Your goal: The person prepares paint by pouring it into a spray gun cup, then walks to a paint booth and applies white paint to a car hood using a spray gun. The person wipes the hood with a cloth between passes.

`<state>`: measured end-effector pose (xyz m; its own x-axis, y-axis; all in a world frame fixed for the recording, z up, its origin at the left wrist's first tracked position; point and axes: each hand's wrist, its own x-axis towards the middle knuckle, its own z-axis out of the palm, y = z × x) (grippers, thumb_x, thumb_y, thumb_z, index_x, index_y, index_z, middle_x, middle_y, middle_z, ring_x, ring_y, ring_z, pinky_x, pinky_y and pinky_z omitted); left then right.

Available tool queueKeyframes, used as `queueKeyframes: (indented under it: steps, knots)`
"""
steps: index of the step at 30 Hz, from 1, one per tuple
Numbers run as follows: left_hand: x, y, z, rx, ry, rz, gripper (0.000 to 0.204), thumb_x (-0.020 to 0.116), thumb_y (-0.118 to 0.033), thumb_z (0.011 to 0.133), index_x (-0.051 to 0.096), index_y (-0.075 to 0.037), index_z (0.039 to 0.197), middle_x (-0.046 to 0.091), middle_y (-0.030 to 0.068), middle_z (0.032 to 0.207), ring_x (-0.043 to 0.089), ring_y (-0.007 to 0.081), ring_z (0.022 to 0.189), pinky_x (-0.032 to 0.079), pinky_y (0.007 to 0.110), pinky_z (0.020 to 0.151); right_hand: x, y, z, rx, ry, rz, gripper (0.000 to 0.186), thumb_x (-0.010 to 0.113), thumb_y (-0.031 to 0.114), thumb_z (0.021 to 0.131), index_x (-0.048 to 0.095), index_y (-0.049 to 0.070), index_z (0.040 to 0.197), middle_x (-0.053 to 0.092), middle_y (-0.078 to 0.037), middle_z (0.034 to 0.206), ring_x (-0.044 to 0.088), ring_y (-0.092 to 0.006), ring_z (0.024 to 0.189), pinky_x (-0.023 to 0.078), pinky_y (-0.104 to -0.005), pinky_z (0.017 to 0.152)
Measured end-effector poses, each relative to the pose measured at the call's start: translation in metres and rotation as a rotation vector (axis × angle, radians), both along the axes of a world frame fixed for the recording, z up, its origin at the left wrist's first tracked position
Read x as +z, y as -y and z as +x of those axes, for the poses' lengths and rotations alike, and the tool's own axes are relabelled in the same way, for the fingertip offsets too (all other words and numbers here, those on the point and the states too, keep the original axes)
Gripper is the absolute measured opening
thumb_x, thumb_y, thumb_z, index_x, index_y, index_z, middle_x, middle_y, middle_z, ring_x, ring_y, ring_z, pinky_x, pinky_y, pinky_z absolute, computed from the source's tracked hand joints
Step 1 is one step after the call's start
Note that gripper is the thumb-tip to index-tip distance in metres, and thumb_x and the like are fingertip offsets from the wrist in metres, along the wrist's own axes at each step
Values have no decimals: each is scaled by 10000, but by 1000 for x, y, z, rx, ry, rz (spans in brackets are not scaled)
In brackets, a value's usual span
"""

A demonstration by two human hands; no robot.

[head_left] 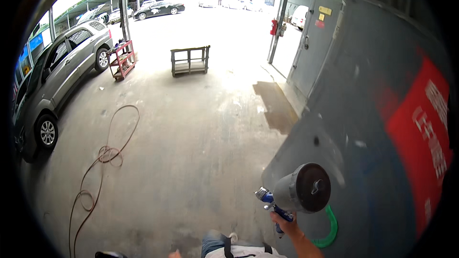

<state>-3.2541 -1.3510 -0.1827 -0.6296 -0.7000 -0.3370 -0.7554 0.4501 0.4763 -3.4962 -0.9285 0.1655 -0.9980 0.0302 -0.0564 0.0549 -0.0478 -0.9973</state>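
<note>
My right hand [285, 224] is closed round the blue handle of a paint spray gun [278, 209]. On top of the gun sits a grey cup [286, 192] with a dark round lid, tilted toward me. The metal nozzle points left, away from the grey wall. A bright green hose [331, 233] curves beside my right forearm; where it joins the gun is hidden. Only a sliver of my left hand [175, 254] shows at the lower edge, so its fingers cannot be made out.
A grey wall with a red sign [420, 134] rises close on my right, with a door [313, 43] farther along. A brown hose [106, 155] lies looped across the floor. Ahead stand a dark frame stand [190, 60], a red cart [123, 59] and a grey car [71, 62].
</note>
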Motion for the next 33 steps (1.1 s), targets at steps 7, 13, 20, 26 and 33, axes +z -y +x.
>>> queueKeyframes:
  steps: [7, 13, 20, 26, 33]
  knots:
    - [-36, 21, -119, 264, 579, 272, 477, 431, -404, 943, 648, 6, 1052, 628, 227, 1061, 584, 390, 1025, 439, 473, 861, 1, 9, -298, -75, -22, -8, 172, 726, 32, 778, 561, 63, 817, 570, -11, 624, 552, -88, 516, 428, -240, 467]
    - [-65, 60, -504, 6, 348, 172, 400, 517, -371, 910, 655, 2, 949, 638, 242, 915, 622, 382, 883, 462, 464, 758, 16, 1, -529, -178, -9, -105, 135, 651, 17, 793, 543, 36, 713, 539, -19, 574, 515, -98, 476, 421, -251, 468]
    - [144, -28, -1142, -493, -429, 366, 233, 500, -187, 955, 630, -6, 1022, 623, 94, 656, 608, 186, 577, 480, 334, 562, -8, -52, -755, -340, -38, -137, 181, 593, 14, 843, 500, 60, 695, 470, 0, 542, 443, -91, 450, 384, -259, 464]
    - [176, -71, -1393, -470, -528, 459, 166, 530, -118, 942, 615, -2, 1023, 617, 57, 705, 561, 115, 577, 465, 267, 516, -8, -81, -1001, -490, -26, -54, 166, 634, 1, 826, 518, 62, 724, 503, 8, 575, 467, -86, 450, 356, -247, 432]
    - [-18, -37, -1410, 314, 153, 742, 200, 600, -93, 868, 555, 18, 1027, 610, 124, 684, 580, 213, 505, 471, 353, 449, 34, -134, -1293, -369, 74, -5, 205, 614, 83, 868, 590, 24, 672, 547, -6, 560, 488, -83, 441, 368, -237, 427]
